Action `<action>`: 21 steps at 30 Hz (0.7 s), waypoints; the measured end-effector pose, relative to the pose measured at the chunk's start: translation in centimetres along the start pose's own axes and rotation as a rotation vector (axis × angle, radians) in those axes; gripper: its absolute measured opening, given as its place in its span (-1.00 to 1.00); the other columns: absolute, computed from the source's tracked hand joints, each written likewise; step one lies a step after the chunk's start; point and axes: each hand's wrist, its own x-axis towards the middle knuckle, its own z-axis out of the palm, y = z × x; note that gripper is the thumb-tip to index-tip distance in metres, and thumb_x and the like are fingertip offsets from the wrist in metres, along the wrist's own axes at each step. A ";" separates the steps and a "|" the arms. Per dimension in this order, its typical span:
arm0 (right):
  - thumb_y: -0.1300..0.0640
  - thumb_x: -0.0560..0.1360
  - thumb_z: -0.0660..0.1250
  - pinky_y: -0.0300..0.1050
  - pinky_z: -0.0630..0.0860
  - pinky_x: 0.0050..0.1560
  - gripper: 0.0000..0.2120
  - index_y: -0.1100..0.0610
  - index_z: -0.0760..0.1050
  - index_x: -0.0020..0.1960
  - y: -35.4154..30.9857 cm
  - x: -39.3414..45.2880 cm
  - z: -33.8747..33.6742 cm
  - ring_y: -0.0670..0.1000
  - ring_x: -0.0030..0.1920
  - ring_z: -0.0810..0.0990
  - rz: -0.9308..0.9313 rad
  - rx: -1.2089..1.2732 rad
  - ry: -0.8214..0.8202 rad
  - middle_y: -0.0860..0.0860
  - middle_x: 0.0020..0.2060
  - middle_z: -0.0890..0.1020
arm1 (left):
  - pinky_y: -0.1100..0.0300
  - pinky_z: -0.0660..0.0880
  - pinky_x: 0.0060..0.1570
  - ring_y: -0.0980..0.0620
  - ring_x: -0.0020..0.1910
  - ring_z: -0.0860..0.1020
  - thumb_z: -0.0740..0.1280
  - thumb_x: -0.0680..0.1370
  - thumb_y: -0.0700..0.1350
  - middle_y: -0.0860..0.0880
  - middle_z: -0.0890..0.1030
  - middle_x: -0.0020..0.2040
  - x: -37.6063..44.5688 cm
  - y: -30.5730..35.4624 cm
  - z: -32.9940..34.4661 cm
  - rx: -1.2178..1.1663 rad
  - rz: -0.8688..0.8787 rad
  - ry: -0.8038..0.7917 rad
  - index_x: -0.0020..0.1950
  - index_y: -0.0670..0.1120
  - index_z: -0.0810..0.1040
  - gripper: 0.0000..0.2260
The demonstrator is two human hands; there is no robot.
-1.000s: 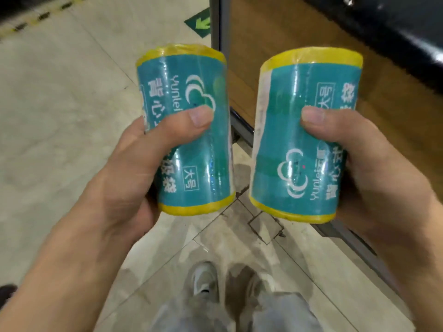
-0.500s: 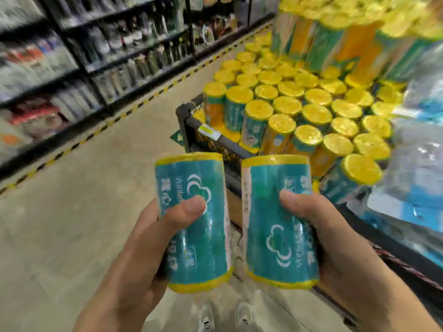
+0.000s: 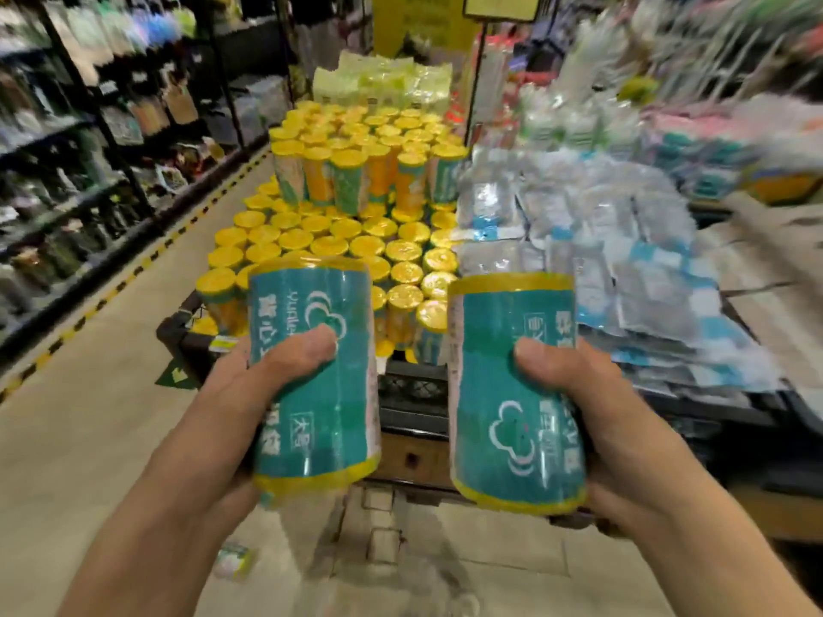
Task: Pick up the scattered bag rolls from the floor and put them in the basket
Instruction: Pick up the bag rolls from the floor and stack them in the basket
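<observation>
Left hand [image 3: 249, 394]: thumb wraps left roll [image 3: 314, 371]; fingers hidden behind.
Right hand [image 3: 592, 403]: thumb wraps right roll [image 3: 512, 394].
Basket [image 3: 414, 389]: blurred, rim partly hidden.

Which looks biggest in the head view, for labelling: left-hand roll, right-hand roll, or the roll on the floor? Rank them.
1-2. Roll in left hand and roll in right hand: alike, both held close to the camera.
3. Floor roll: smallest, but farther off and blurred, so true size unsure.
</observation>
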 end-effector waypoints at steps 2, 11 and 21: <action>-0.14 0.08 0.68 0.01 0.65 -0.17 -0.40 0.05 0.69 0.07 -1.2 -2.3 -1.3 0.13 -0.12 0.74 -0.047 -0.025 0.090 0.14 -0.05 0.73 | 0.11 0.62 -0.39 -0.05 -0.23 0.73 0.66 -0.08 0.21 -0.08 0.75 -0.14 0.4 0.0 2.6 0.026 -0.013 -0.071 -0.16 0.05 0.75 -0.44; -0.04 0.17 0.57 0.00 0.66 -0.18 -0.58 0.01 0.71 0.02 -4.7 -13.7 -9.1 0.11 -0.13 0.75 -0.204 -0.035 0.372 0.11 -0.06 0.74 | 0.06 0.64 -0.30 -0.04 -0.24 0.73 0.54 0.16 0.01 -0.05 0.74 -0.18 -0.3 -3.1 16.6 0.161 -0.070 -0.375 -0.21 0.10 0.74 -0.78; -0.07 0.22 0.50 0.04 0.67 -0.11 -0.60 0.03 0.70 0.03 -7.6 -31.6 -23.0 0.14 -0.09 0.74 -0.328 -0.049 0.751 0.14 -0.03 0.74 | 0.11 0.63 -0.30 -0.05 -0.20 0.73 0.65 -0.02 0.15 -0.05 0.74 -0.11 -5.1 -11.6 38.3 0.121 -0.066 -0.769 -0.10 0.10 0.74 -0.48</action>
